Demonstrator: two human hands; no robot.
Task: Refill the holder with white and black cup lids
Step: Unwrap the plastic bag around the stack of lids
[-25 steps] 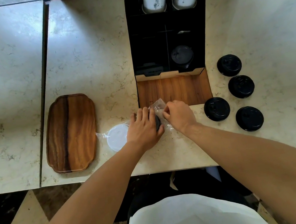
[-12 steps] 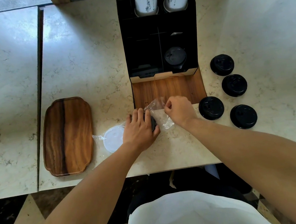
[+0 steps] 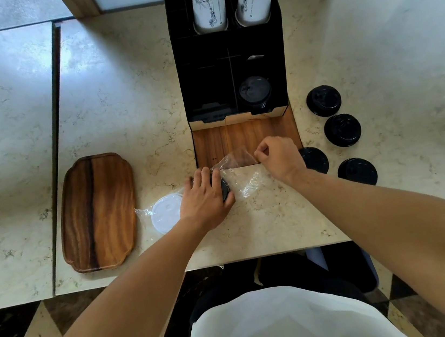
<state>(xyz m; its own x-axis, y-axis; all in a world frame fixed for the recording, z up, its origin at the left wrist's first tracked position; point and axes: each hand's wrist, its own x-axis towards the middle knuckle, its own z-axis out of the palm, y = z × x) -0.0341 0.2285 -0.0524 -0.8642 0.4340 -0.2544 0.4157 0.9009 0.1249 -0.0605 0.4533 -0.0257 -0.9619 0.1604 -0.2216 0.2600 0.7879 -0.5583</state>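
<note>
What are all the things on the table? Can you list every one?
Black compartment holder: one, back centre, on a wooden base.
Printed white paper cup stacks: two, in the holder's rear slots.
Black plastic lid in holder: one, front right compartment.
Loose black round lids: four, right of the holder.
Clear plastic sleeve: one, holding white lids and a black lid.
Brown wooden tray: one, left.
Left hand: on the sleeve.
Right hand: fingers pinch the sleeve's open end.

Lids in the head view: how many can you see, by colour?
Black lids: 6, four loose at right, one in the holder, one under the left hand.
White lids: 1 visible, in plastic.
Total: 7.
</note>
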